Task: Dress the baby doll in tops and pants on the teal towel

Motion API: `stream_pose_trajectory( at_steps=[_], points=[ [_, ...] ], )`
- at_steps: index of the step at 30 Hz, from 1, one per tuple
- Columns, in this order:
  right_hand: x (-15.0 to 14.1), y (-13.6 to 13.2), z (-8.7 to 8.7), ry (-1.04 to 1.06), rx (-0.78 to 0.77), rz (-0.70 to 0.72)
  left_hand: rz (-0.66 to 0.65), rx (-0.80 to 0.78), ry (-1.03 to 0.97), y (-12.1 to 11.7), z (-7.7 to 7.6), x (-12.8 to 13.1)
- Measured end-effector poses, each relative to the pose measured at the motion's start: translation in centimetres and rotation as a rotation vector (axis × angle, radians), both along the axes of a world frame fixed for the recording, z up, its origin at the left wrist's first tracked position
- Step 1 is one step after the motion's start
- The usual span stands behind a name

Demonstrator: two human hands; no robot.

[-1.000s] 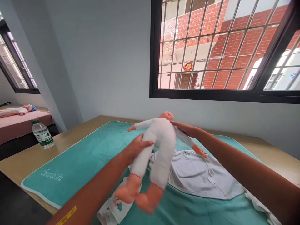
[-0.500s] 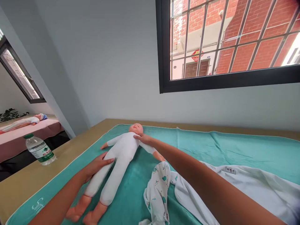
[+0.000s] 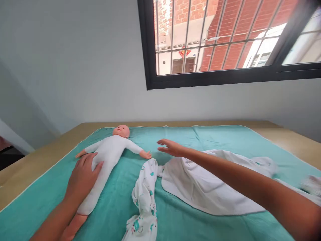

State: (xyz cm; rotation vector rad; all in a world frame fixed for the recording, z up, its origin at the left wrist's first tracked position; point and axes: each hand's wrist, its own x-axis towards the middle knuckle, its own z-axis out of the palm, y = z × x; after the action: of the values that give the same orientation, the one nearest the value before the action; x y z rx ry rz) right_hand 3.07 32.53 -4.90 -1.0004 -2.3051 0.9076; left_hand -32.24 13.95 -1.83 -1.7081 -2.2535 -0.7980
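A baby doll (image 3: 110,150) with a white cloth body lies on its back on a green towel (image 3: 117,204), its arms spread. My left hand (image 3: 84,174) rests on the doll's hip and upper leg, thumb apart from the fingers, hiding part of the leg. Over the towel, right of the doll's hand, hovers my right hand (image 3: 172,148), fingers apart and nothing in them. Nearest to it lie a crumpled white garment with green prints (image 3: 145,201) and a plain white cloth (image 3: 188,187), partly hidden behind my right forearm.
The towel covers most of a wooden tabletop (image 3: 15,170). Behind it rises a grey wall (image 3: 100,67) with a barred, dark-framed window (image 3: 213,40). A blurred whitish cloth (image 3: 312,185) lies at the right edge.
My right hand has left the doll's chest and moved right, into the air. My left hand stays on the doll, nearer its hip. The view has turned right; the bottle is out of sight.
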Motion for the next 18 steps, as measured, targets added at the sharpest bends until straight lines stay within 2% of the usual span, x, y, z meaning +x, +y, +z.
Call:
stream_pose_trajectory(
  at_steps=[2,5,7,8,10,12,15,18],
  points=[
    [9.7,-2.4,0.1,-0.035,0.06,-0.172,-0.171,0.05,-0.05,-0.3,0.5,5.7],
    [22.7,-6.8,0.4,-0.153,0.126,-0.521,-0.481,-0.094,-0.123,0.1,0.8,15.1],
    [28.5,-9.9,0.6,-0.298,0.188,-0.703,-0.596,-0.207,-0.069,1.3,0.4,20.8],
    [30.4,-11.3,0.6,-0.362,0.191,-0.77,-0.617,-0.271,-0.02,2.0,0.1,23.2],
    [32.3,-13.8,0.4,-0.432,0.145,-0.851,-0.6,-0.397,0.062,3.7,-0.6,27.2],
    [32.6,-15.3,-0.1,-0.419,0.084,-0.889,-0.543,-0.464,0.075,5.2,-1.4,29.8],
    [31.9,-16.2,-0.4,-0.366,0.078,-0.925,-0.474,-0.458,0.023,6.3,-2.1,31.6],
    [31.1,-16.3,0.8,-0.249,0.091,-0.921,-0.446,-0.382,-0.04,5.5,-1.3,32.2]
  ],
)
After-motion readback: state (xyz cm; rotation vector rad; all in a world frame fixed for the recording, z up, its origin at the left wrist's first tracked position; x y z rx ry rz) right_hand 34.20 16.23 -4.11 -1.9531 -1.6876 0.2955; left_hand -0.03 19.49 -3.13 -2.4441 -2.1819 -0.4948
